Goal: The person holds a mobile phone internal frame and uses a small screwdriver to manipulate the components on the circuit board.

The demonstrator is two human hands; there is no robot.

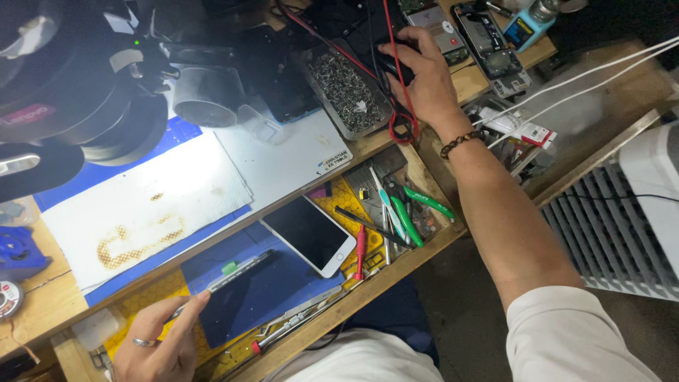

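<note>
A cluttered wooden repair surface (488,81) with an open drawer (396,272) below it fills the view. The left hand (159,339), a ring on one finger, holds a thin metal frame (237,272) by its near end, fingers (187,308) pinched on it; the frame's far end reaches over a dark blue mat (262,293) in the drawer, with a small green piece on it. Just beside the frame lies a white phone (309,233), dark screen up, tilted on the mat's edge. Right of the phone, on a yellow honeycomb pad (346,205), lie a red screwdriver (360,249), green-handled pliers (417,212), tweezers and other slim tools, packed close together.

The right hand (421,74), with a bead bracelet (461,141) at the wrist, reaches well away to the back of the surface, fingers curled down on a black object (396,67) among red wires (399,106); whether they grip it I cannot tell. Just left of that hand stands a grey tray (346,88) heaped with small dark screws and parts. Behind the hand lie opened phones (488,42) and a blue bottle (527,25).

Left of the tray sit a white mat (148,205) with brown scorch marks over a blue one, and a black microscope (78,92) at the top left. White cables (587,78) run off to the right above a white ribbed heater (622,226)
</note>
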